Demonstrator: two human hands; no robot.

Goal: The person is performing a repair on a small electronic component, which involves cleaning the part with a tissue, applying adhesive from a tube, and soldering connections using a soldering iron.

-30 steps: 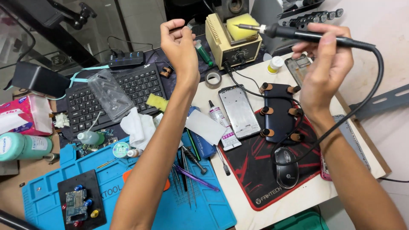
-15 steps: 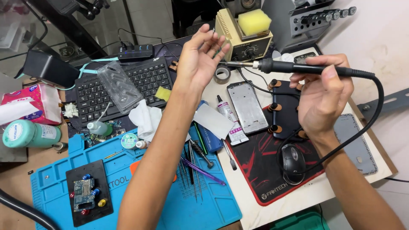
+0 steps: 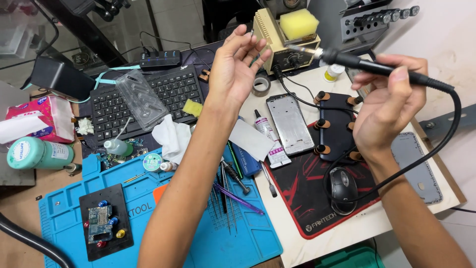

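Observation:
My right hand [image 3: 389, 106] grips a black soldering iron [image 3: 367, 65] by its handle, tip pointing left toward the beige soldering station [image 3: 282, 52]. A black cord [image 3: 448, 129] loops from the iron down past my wrist. My left hand [image 3: 237, 69] is raised above the desk, palm up, fingers apart and empty, close to the iron's tip. Below lie a silver phone frame [image 3: 290, 124], a black clamp holder [image 3: 337, 126] and a small glue tube [image 3: 265, 131].
A blue work mat [image 3: 64, 218] carries a black plate with a small circuit board [image 3: 99, 223], tweezers and screwdrivers [image 3: 230, 191]. A black keyboard [image 3: 144, 99], white tissue [image 3: 171, 139], green bottle [image 3: 37, 154], mouse [image 3: 343, 183] on a red-black pad and tape roll [image 3: 260, 85] surround it.
My right hand has brought the iron lower and to the right, its tip now by the station. My left hand has opened from a pinch and tilted palm up. The view shifted.

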